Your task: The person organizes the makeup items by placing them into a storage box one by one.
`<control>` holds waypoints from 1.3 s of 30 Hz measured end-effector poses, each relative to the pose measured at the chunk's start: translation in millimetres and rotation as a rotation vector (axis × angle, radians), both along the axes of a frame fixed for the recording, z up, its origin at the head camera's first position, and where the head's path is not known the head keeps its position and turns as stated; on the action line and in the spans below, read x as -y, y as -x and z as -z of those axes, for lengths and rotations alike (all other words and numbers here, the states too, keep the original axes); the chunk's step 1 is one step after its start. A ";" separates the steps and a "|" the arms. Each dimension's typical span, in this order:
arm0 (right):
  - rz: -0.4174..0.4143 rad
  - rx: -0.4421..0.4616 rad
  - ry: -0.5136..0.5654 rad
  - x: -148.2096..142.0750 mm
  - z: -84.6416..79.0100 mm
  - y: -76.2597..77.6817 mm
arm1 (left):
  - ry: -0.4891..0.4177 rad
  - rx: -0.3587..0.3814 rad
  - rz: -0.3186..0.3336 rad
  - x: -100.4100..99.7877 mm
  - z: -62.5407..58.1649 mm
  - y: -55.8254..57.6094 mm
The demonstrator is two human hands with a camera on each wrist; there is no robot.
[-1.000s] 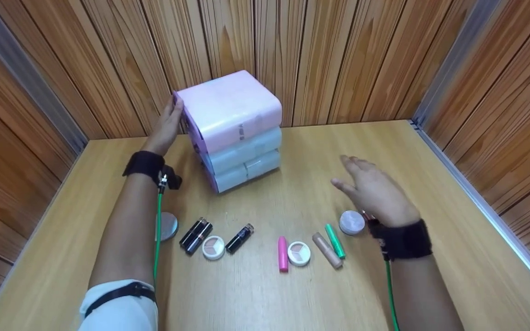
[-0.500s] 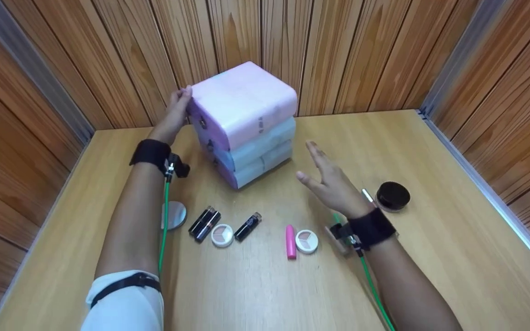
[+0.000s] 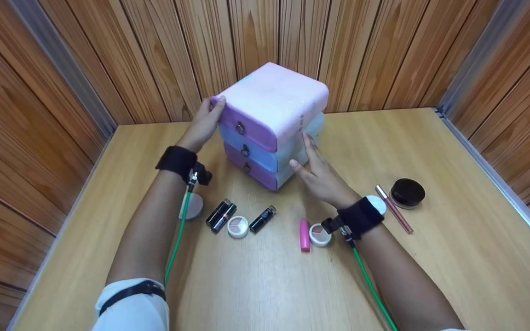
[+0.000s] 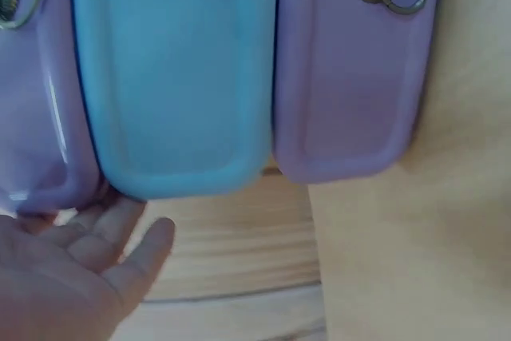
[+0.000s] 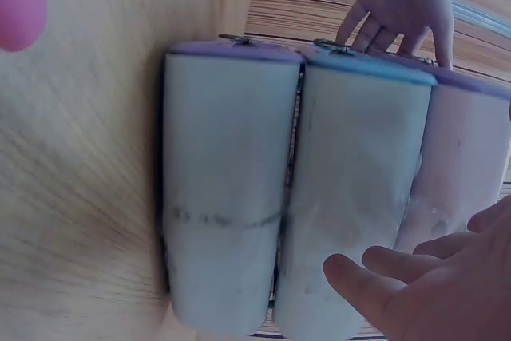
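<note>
A small three-drawer box point(image 3: 274, 99) with a pink top stands at the back middle of the table. Its purple and blue drawer fronts point(image 4: 176, 85) carry ring pulls and are all pushed in. My left hand point(image 3: 203, 123) touches the box's upper left front corner; in the left wrist view its fingers reach behind the edge, the thumb apart from it. Against or just beside the right side wall lies my right hand point(image 3: 325, 179), fingers extended, thumb spread. The right wrist view shows that pale side wall point(image 5: 227, 157); contact there is hard to tell.
In front of the box lie black lipstick tubes point(image 3: 221, 215), another black tube point(image 3: 262, 219), round palettes point(image 3: 238, 227), a pink tube point(image 3: 304, 235) and a round compact point(image 3: 193, 206). At right are a lip gloss tube point(image 3: 396, 211) and a dark-lidded jar point(image 3: 407, 193). Wood panels point(image 3: 256, 41) stand behind.
The box has turned so its drawer fronts face more toward me. My right hand has moved left to the box's side. My left hand has stayed at its corner, and the view has shifted.
</note>
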State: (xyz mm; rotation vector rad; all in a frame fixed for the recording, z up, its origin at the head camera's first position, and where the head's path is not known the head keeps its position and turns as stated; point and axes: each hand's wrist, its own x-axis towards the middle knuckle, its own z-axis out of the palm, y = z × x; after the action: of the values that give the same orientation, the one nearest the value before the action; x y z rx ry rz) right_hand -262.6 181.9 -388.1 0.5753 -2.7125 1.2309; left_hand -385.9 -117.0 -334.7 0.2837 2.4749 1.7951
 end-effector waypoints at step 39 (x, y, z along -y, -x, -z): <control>-0.003 0.017 0.384 -63.1 -12.6 7.4 | 0.232 -0.153 0.064 -55.3 2.8 -139.0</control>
State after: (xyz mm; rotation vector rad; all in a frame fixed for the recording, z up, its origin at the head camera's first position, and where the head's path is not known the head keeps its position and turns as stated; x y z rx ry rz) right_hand -270.0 245.0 -375.5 0.5191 -2.3892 1.7037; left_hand -246.9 -61.8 -337.5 0.4946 2.7107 1.4962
